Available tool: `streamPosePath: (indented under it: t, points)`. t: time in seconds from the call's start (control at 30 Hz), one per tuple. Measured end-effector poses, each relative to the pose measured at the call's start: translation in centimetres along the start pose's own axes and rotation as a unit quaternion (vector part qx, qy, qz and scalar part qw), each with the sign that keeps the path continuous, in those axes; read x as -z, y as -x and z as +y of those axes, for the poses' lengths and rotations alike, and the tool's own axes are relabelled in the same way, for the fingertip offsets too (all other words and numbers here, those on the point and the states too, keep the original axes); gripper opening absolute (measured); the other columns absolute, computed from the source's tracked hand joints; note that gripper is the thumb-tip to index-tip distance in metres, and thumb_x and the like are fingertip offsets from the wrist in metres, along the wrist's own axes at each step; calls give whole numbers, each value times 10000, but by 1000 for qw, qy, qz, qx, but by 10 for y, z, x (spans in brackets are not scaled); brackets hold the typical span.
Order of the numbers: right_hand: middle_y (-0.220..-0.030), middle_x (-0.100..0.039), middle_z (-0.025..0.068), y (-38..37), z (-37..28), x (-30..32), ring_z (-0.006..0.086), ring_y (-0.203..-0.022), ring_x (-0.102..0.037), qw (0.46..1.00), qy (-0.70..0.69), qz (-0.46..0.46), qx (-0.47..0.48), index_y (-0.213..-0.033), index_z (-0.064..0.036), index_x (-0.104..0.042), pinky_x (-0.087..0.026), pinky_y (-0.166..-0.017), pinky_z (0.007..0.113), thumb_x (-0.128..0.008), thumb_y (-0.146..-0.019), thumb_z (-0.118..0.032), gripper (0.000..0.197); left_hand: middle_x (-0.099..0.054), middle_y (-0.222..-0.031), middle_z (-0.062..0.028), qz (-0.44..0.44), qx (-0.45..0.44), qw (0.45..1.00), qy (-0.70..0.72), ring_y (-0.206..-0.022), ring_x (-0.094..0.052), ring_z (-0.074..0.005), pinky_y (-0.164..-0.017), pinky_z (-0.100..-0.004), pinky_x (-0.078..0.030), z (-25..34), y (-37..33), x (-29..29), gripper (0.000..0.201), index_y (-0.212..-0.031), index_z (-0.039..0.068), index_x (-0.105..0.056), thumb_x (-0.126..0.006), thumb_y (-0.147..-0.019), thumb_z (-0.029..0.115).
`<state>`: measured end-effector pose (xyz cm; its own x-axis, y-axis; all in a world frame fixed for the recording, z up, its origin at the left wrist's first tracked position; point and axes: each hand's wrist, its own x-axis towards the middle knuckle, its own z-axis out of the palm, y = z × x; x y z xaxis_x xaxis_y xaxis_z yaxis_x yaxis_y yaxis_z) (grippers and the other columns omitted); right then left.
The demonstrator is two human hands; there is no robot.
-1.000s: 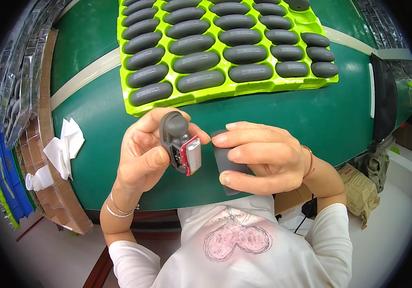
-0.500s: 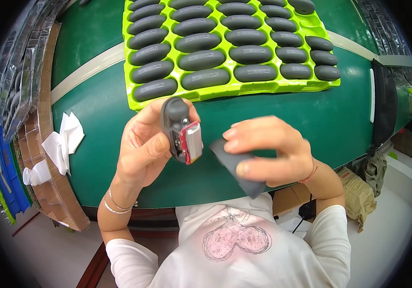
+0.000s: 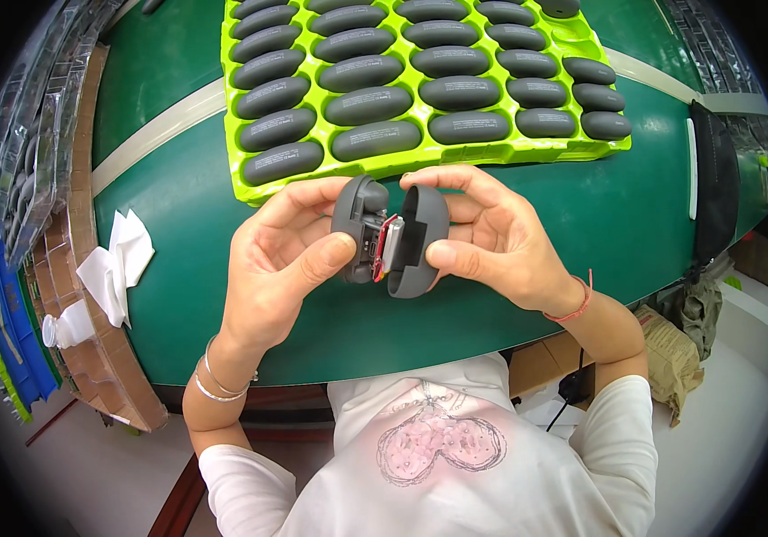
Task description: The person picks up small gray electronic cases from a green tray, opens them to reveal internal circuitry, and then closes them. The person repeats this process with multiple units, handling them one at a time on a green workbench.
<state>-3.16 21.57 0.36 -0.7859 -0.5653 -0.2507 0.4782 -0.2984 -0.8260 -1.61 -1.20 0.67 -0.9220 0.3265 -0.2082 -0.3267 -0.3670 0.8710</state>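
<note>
Between finger and thumb, my left hand (image 3: 281, 255) grips an opened dark grey earbud case half (image 3: 348, 215). A red circuit board and a silver battery (image 3: 394, 243) stick out of its right side. My right hand (image 3: 500, 237) is closed on a hollow dark grey shell (image 3: 421, 242), its open side turned toward the battery. The two parts are held close together above the table, with the battery's edge at the mouth of the shell. Whether they touch I cannot tell.
A bright green tray (image 3: 384, 168) full of oval dark grey cases lies just beyond my hands on the green table (image 3: 581, 210). To the left are white tissue (image 3: 120, 264), a small white bottle (image 3: 69, 324) and a cardboard box (image 3: 102, 358). Clear trays are stacked behind them.
My right hand has turned the shell upright and brought it leftward against the inner parts. My left hand has tilted its half and shifted slightly right. The green tray appears slightly higher in view.
</note>
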Motion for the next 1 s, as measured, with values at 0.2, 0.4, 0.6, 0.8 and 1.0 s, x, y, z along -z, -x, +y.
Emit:
streamPosePath:
  t: [0.2, 0.4, 0.6, 0.8, 1.0]
  points:
    - [-1049, -612, 99, 4, 9, 0, 162, -940, -641, 973, 187, 3, 136, -1279, -20, -494, -549, -816, 301, -720, -813, -32, 518, -626, -1096, -121, 37, 14, 998, -40, -1011, -611, -169, -887, -317, -510, 1, 1, -8, 427, -1199, -43, -522, -709, -844, 104]
    - [-1061, -623, 115, 1, 12, 0, 178, -951, -646, 953, 244, 2, 182, -1268, -20, -513, -556, -834, 320, -728, -799, -28, 516, -635, -1081, -131, 43, 2, 999, -32, -1002, -619, -176, -894, -324, -514, -1, 3, -7, 374, -1164, -49, -549, -706, -832, 21]
    - [-1056, -629, 111, 1, 10, 0, 183, -957, -649, 976, 181, -7, 123, -1268, -1, -505, -556, -840, 324, -723, -813, -39, 505, -629, -1080, -149, 46, -22, 996, -72, -1005, -619, -190, -902, -333, -517, 0, 4, -11, 387, -1163, -67, -541, -712, -822, -2]
    - [-1046, -635, 116, 1, 13, 0, 184, -940, -658, 966, 208, 0, 151, -1257, 7, -509, -559, -832, 319, -723, -809, -31, 498, -627, -1085, -146, 58, -32, 992, -104, -989, -626, -190, -897, -333, -520, -3, 5, -13, 403, -1162, -74, -540, -725, -812, -1]
    - [-1110, -609, 136, 1, 15, -1, 192, -966, -654, 959, 233, 0, 161, -1261, 20, -499, -550, -848, 320, -710, -805, 7, 503, -639, -1092, -141, 63, -56, 985, -152, -973, -632, -182, -890, -330, -516, -3, 7, -13, 410, -1146, -70, -558, -748, -790, 3]
